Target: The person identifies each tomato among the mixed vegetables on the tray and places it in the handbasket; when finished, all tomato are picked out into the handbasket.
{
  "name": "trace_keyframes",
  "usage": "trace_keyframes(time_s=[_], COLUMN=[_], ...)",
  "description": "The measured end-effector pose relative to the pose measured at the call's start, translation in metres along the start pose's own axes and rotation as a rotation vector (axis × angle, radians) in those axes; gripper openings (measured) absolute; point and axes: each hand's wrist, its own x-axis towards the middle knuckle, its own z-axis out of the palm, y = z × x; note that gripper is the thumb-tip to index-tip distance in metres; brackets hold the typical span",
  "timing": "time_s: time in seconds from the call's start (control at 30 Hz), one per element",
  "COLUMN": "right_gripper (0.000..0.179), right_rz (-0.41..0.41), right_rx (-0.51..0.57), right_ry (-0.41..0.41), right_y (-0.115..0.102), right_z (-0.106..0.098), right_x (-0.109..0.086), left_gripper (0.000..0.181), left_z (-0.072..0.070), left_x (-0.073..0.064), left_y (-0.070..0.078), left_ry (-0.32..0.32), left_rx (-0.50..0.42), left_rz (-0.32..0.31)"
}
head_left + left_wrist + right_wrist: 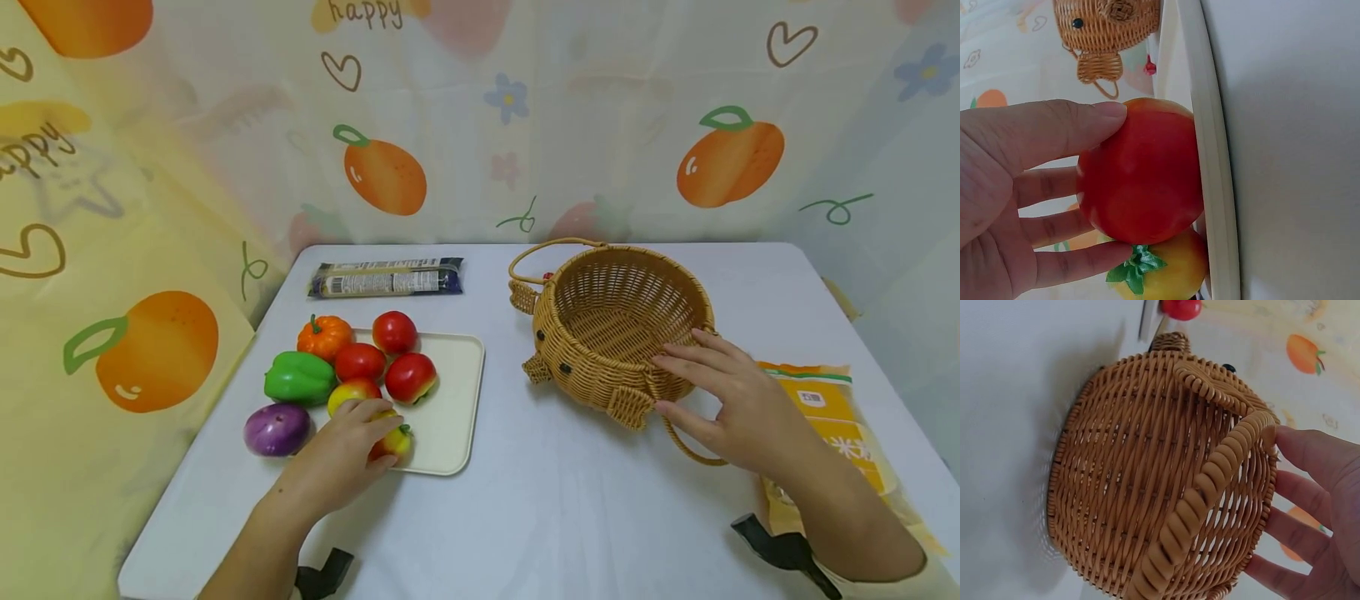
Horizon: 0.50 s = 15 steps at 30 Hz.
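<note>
My left hand [341, 454] grips a red-and-yellow toy fruit [1141, 172] at the near side of the cream tray [468, 408], thumb on one side and fingers round the other. A yellow toy fruit with green leaves [1175, 269] lies close by it. Several red toy fruits, including one at the tray's middle [411, 377], sit farther back. At the right, my right hand [738, 404] holds the near right rim of a wicker basket [600, 367] with an animal face; its fingers reach over the rim and its thumb stays outside. Nothing lies in the basket.
Left of the tray are an orange pumpkin [325, 337], a green bell pepper [300, 379] and a purple eggplant [277, 430]. A long wrapped packet [386, 277] lies at the back. A yellow bag [832, 417] lies partly under my right arm.
</note>
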Motion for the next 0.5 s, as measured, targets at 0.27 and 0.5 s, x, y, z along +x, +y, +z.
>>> trace_keyframes(time_s=[0.27,0.5], right_gripper=[0.058,0.056], right_rz=[0.001,0.014], right_rx=[0.01,0.017], right_ry=[0.002,-0.006], right_y=[0.0004,-0.0003], right_z=[0.0014,0.0018], right_x=[-0.0007,-0.0014], left_gripper=[0.048,0.047], left_z=[-0.0014,-0.0066], left_x=[-0.0002,-0.0011], left_y=[-0.0014,0.0005], left_ry=[-0.011,0.025], left_rx=[-0.007,-0.01], left_rz=[0.006,0.061])
